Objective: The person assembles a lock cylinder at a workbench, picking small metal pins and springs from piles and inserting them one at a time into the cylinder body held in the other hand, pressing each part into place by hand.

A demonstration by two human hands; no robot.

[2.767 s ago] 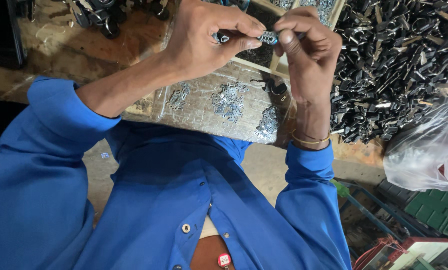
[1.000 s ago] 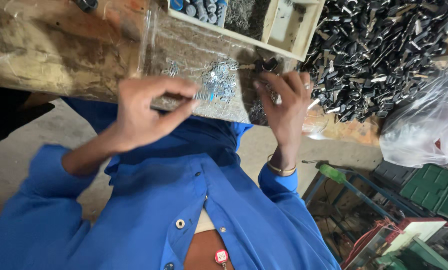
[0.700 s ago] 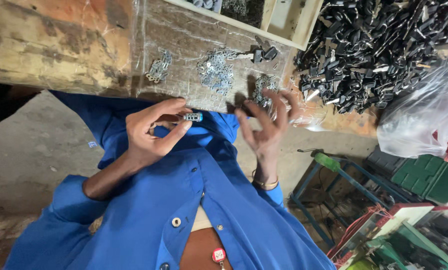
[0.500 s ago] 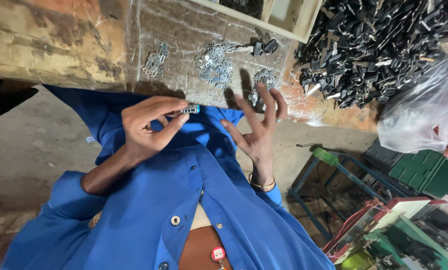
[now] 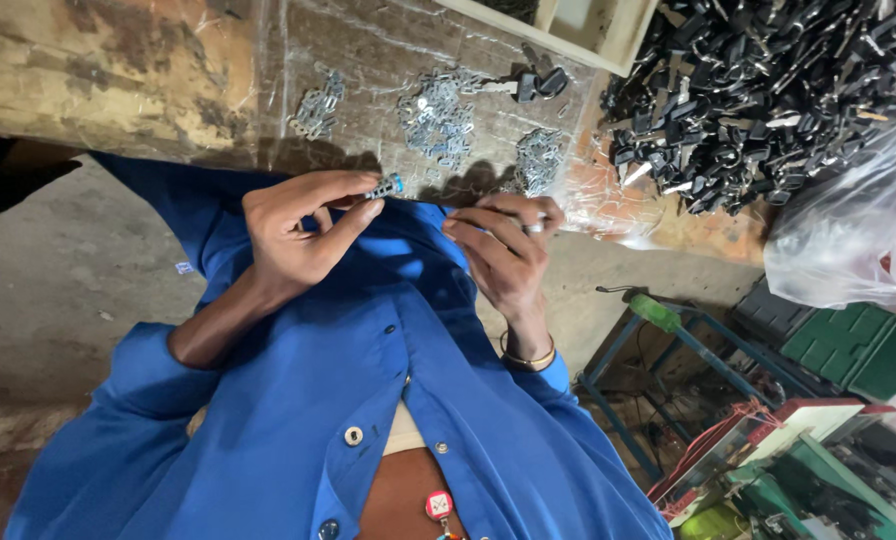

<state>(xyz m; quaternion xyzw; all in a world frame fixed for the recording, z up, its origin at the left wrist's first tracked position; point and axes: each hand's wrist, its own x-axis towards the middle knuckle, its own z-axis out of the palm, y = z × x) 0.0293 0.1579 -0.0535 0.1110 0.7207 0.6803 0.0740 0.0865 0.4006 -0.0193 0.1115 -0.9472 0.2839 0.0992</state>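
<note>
Head view: the left hand (image 5: pixel 298 235) pinches a small ridged metal part (image 5: pixel 386 186) at its fingertips, just off the table (image 5: pixel 118 70) edge. The right hand (image 5: pixel 503 245) curls shut, its contents hidden, below shiny clips (image 5: pixel 436 115) on wrinkled plastic sheet.

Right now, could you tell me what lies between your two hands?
In the head view, only blue shirt fabric lies between the left hand and right hand.

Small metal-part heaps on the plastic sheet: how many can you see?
3 heaps: left heap, middle heap, and right heap just above the right hand. More may lie hidden behind the hands.
</note>
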